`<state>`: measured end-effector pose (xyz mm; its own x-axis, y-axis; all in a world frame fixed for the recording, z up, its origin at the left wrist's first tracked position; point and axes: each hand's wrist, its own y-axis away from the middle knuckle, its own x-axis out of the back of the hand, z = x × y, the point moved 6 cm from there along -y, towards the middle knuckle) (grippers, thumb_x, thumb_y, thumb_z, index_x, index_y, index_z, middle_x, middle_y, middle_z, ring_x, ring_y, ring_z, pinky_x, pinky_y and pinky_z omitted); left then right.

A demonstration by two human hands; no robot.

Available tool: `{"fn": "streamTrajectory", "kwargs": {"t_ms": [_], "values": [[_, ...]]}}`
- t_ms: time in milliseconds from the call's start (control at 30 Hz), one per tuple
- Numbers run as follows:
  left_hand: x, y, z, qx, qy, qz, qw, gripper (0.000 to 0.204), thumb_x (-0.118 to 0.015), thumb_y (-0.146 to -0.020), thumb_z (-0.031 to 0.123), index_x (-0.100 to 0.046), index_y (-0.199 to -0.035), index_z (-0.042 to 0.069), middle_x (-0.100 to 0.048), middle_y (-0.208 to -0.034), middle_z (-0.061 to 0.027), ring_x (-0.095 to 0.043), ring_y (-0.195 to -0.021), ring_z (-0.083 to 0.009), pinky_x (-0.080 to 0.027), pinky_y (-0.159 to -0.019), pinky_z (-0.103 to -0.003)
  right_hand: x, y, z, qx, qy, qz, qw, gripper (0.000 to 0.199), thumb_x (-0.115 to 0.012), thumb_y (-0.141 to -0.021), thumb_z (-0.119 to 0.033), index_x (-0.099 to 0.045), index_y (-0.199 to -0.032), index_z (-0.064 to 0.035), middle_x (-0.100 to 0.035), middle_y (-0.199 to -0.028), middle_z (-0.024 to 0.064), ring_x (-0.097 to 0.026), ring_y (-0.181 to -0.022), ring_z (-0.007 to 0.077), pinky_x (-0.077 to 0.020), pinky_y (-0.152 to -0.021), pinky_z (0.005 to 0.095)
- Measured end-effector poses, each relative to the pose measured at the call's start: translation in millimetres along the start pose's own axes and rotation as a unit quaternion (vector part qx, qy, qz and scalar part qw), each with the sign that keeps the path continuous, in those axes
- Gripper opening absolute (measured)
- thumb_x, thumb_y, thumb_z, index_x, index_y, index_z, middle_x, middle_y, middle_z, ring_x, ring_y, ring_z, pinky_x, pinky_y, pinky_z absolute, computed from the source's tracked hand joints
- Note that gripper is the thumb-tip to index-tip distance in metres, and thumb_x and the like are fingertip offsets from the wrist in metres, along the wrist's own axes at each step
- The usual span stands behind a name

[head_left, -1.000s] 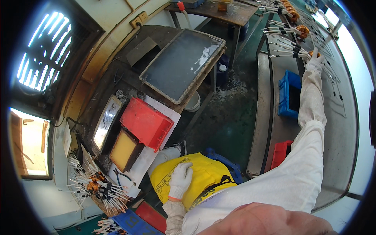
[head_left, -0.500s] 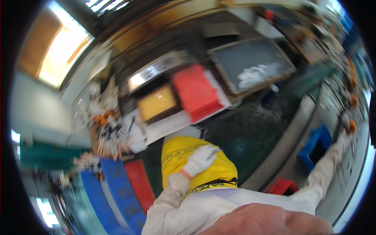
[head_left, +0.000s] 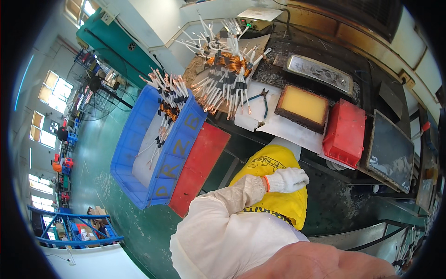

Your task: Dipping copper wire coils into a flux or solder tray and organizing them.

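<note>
My left hand [head_left: 285, 180], in a white knitted glove with an orange cuff, rests on the yellow apron [head_left: 265, 162] over my lap. Its fingers lie loosely along the cloth and hold nothing. My right hand is out of the picture. Ahead, on the bench, stands a dark-rimmed tray of yellow material [head_left: 304, 106]. Beside it are an upturned red plastic bin [head_left: 344, 135] and a long metal trough [head_left: 319, 73] with a silvery surface. Pliers [head_left: 265, 103] with dark handles lie on white paper [head_left: 251, 118]. Copper-wound coils [head_left: 227, 63] with white sleeved leads are heaped at the bench's left end.
A blue crate [head_left: 174, 162] holding more coils [head_left: 169, 111] stands at the left, beside a red board [head_left: 200, 165]. A dark shallow tray [head_left: 390, 151] leans at the right. Beyond are a standing fan [head_left: 95, 83] and a blue rack [head_left: 74, 228]. More leads [head_left: 409, 246] show lower right.
My view has swung left, bringing the blue crate and coils fully in. My right arm, stretched toward coils at the right, has left the picture. The left hand stays on the apron.
</note>
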<state>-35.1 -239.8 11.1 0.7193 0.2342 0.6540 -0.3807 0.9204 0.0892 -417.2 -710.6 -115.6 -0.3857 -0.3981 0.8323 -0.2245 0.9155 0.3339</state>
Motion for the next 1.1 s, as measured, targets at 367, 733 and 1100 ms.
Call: {"fn": "streamTrajectory", "kwargs": {"t_ms": [367, 733, 1100], "values": [[94, 51, -72, 0.072, 0.069, 0.192, 0.976, 0.038, -0.058, -0.094, 0.023, -0.058, -0.128, 0.008, -0.067, -0.113, -0.0170, -0.066, -0.105, -0.0339, -0.053, -0.091, -0.042, -121, 114, 25, -0.060, 0.020, -0.235, 0.970, 0.053, -0.062, -0.093, -0.039, -0.058, -0.134, -0.0052, -0.067, -0.120, 0.0190, -0.064, -0.113, 0.0330, -0.0498, -0.094, 0.0404], [218, 70, -196, 0.155, 0.182, 0.339, 0.910, 0.039, -0.059, -0.096, 0.020, -0.060, -0.132, 0.005, -0.067, -0.125, -0.0088, -0.062, -0.115, -0.0166, -0.045, -0.103, -0.029, -233, 217, -87, 0.084, 0.141, -0.354, 0.921, 0.044, -0.060, -0.091, -0.035, -0.066, -0.125, -0.0065, -0.071, -0.117, 0.0141, -0.070, -0.103, 0.0251, -0.0522, -0.089, 0.0340], [290, 2, -279, 0.385, -0.023, 0.457, 0.801, 0.077, -0.062, -0.085, 0.048, -0.041, -0.147, 0.008, -0.043, -0.150, -0.0232, -0.039, -0.137, -0.0423, -0.032, -0.114, -0.048, -225, 219, -76, 0.061, 0.200, -0.286, 0.935, 0.052, -0.060, -0.085, -0.045, -0.070, -0.119, -0.0075, -0.069, -0.120, 0.0194, -0.062, -0.119, 0.0356, -0.0469, -0.102, 0.0415]]}}
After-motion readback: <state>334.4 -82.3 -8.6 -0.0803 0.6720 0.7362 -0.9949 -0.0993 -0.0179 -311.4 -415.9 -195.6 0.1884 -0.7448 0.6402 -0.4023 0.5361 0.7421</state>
